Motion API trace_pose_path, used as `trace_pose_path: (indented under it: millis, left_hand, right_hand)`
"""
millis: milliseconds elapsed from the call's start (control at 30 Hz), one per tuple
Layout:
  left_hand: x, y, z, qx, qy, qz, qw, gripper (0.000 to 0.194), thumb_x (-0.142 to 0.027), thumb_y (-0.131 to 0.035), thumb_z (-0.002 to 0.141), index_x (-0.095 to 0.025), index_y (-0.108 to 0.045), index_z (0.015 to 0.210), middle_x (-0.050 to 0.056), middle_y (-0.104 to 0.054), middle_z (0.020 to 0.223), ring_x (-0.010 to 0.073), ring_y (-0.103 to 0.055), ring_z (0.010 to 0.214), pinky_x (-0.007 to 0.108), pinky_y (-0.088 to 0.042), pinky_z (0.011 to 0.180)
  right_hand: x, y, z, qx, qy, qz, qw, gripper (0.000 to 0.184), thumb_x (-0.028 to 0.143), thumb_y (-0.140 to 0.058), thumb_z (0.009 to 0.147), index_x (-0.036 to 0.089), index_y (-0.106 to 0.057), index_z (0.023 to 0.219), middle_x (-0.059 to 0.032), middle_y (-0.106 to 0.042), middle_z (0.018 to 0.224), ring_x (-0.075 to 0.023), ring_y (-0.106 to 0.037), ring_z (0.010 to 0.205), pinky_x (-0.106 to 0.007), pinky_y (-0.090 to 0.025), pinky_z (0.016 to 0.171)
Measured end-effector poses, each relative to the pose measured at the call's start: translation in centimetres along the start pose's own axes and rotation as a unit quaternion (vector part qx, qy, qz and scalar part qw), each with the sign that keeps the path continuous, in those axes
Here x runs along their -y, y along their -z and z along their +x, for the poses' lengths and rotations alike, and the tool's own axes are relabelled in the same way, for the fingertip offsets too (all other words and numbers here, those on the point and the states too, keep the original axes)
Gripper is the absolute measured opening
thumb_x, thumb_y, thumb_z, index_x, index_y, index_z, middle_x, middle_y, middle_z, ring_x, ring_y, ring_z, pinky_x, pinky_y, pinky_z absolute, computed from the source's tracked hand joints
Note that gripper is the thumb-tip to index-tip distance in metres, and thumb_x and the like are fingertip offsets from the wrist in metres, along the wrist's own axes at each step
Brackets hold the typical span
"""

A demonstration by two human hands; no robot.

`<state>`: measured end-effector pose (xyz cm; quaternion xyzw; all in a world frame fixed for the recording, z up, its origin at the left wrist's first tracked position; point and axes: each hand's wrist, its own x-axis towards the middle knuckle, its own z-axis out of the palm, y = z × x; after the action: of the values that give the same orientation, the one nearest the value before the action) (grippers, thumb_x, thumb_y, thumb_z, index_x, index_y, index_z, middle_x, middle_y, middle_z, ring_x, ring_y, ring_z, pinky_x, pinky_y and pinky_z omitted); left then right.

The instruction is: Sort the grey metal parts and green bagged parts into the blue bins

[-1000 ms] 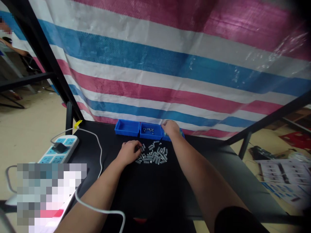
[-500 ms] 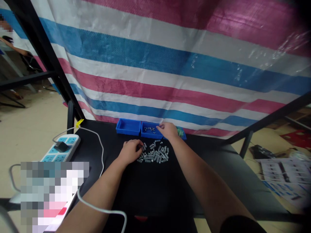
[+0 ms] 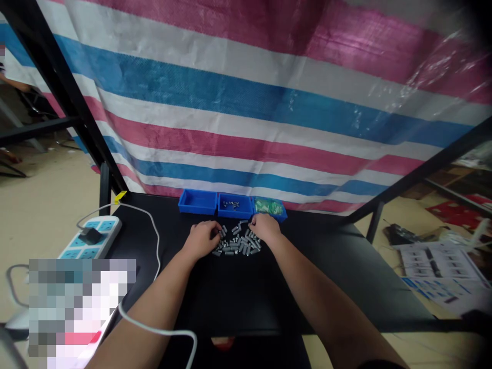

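Observation:
A pile of grey cylindrical pieces (image 3: 246, 248) mixed with small silver screws lies on the black table (image 3: 238, 292). At the pile's left edge, my left hand (image 3: 203, 240) rests with fingers bent and thumb apart, touching or nearly touching some grey pieces; nothing shows in its grasp. My right hand (image 3: 266, 228) is at the pile's upper right, thumb and fingertips pinched at a small screw that is mostly hidden. Just behind the hands stands the middle blue tray (image 3: 235, 214), with several small metal screws (image 3: 231, 205) inside.
To the left is a blue tray (image 3: 198, 209) with a bare floor; to the right, a blue tray holds green-tinted bags (image 3: 269, 206). A power strip (image 3: 103, 233) and a white cable (image 3: 157, 241) lie at left. A striped sheet (image 3: 246, 123) hangs behind, between black frame posts.
My right hand has moved from over the middle tray down and towards me to the pile. My left hand stays by the pile's left edge. The camera view has shifted slightly.

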<state>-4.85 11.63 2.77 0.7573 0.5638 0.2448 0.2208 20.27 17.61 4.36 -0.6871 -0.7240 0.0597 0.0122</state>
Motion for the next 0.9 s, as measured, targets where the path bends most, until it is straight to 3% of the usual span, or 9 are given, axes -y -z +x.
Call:
trace_pose_path:
  millis: [133,333,567,767,900]
  left_hand:
    - [0.1,0.0,0.0,0.003,0.002,-0.002,1.0,0.018,-0.027,-0.06,0.085,-0.026,-0.069,0.101,0.002,-0.074,0.101,0.0232,-0.065,0.102,0.036,-0.043,0.087]
    - [0.1,-0.1,0.1,0.009,0.008,0.006,1.0,0.019,-0.029,-0.061,0.085,-0.027,-0.069,0.103,0.003,-0.074,0.103,0.0244,-0.064,0.105,0.037,-0.043,0.089]
    - [0.3,-0.2,0.0,0.002,0.0,0.003,1.0,0.018,-0.029,-0.061,0.085,-0.027,-0.069,0.101,0.002,-0.073,0.102,0.0246,-0.064,0.104,0.037,-0.042,0.088]
    - [0.3,-0.1,0.0,0.005,-0.007,0.004,1.0,0.018,-0.029,-0.06,0.085,-0.026,-0.068,0.101,0.003,-0.073,0.102,0.025,-0.064,0.105,0.037,-0.042,0.087]
    - [0.3,-0.1,0.0,0.004,-0.008,0.006,1.0,0.019,-0.028,-0.06,0.085,-0.026,-0.068,0.102,0.003,-0.073,0.102,0.0241,-0.064,0.103,0.036,-0.042,0.085]
  right_hand:
    - [-0.2,-0.2,0.0,-0.015,-0.001,0.003,1.0,0.009,0.031,-0.071,0.081,0.024,-0.077,0.081,-0.0089,-0.076,0.088,-0.0246,-0.072,0.084,-0.029,-0.05,0.072]
    - [-0.2,-0.6,0.2,-0.034,-0.002,0.025,0.999,0.027,0.047,-0.07,0.082,0.025,-0.078,0.093,-0.0088,-0.077,0.094,-0.0254,-0.071,0.09,-0.03,-0.051,0.072]
    - [0.3,-0.5,-0.3,-0.031,-0.009,0.01,0.999,0.014,0.031,-0.068,0.08,0.023,-0.077,0.088,-0.0094,-0.076,0.092,-0.0261,-0.072,0.085,-0.032,-0.051,0.071]
    - [0.7,2.0,0.4,-0.083,0.059,0.139,0.985,0.013,0.029,-0.068,0.08,0.025,-0.075,0.089,-0.0018,-0.075,0.082,-0.0191,-0.07,0.079,-0.027,-0.049,0.071]
    - [1.4,1.9,0.9,-0.149,0.06,0.195,0.967,0.019,0.034,-0.064,0.086,0.022,-0.074,0.096,-0.0016,-0.075,0.078,-0.0182,-0.069,0.076,-0.027,-0.047,0.072]
